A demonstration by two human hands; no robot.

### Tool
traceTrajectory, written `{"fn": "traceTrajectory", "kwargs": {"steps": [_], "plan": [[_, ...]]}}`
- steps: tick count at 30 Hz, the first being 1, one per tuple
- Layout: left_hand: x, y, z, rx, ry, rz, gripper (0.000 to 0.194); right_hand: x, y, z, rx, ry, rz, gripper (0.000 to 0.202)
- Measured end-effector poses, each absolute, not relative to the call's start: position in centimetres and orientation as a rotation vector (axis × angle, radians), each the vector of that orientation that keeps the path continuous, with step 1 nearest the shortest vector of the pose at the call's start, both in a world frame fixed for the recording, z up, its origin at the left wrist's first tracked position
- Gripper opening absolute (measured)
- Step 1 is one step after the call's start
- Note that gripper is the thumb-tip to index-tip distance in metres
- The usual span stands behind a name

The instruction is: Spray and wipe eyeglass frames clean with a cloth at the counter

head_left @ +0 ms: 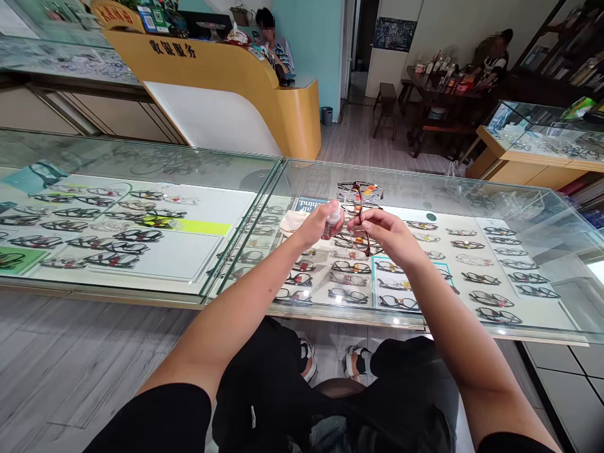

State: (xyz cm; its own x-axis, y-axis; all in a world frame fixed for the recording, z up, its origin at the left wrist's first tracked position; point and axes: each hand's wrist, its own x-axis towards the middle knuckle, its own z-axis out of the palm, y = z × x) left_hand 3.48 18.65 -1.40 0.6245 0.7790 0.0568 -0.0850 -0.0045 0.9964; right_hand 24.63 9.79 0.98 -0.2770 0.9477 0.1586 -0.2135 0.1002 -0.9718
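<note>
While your left hand [317, 226] curls around a small white-capped bottle [335, 217], the thumb and fingers of your right hand [387, 231] pinch the brown spectacles [361, 204], which stand on end above the right-hand display case [472, 330], between its near and far edges. A pale cloth [291, 221] shows just beside the left hand, toward the case's left edge. The spectacles are probably light, smooth and easily bent; bridge or rim gives the safest hold. The exact part pinched is too small to tell.
</note>
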Motion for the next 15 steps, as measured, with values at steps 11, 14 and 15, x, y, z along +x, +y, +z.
{"fn": "traceTrajectory", "kwargs": {"steps": [11, 14, 15], "plan": [[3.43, 18.20, -1.01, 1.520, 0.539, 0.569, 0.074, 24.99, 10.34, 1.20, -0.844, -1.202, 1.298, 0.034], [3.59, 17.98, -1.13, 1.571, 0.536, 0.514, 0.069, 25.12, 10.49, 1.07, -0.839, -1.176, 1.278, 0.034], [3.65, 17.88, -1.16, 1.589, 0.536, 0.499, 0.067, 25.12, 10.50, 1.05, -0.834, -1.170, 1.278, 0.033]]}}
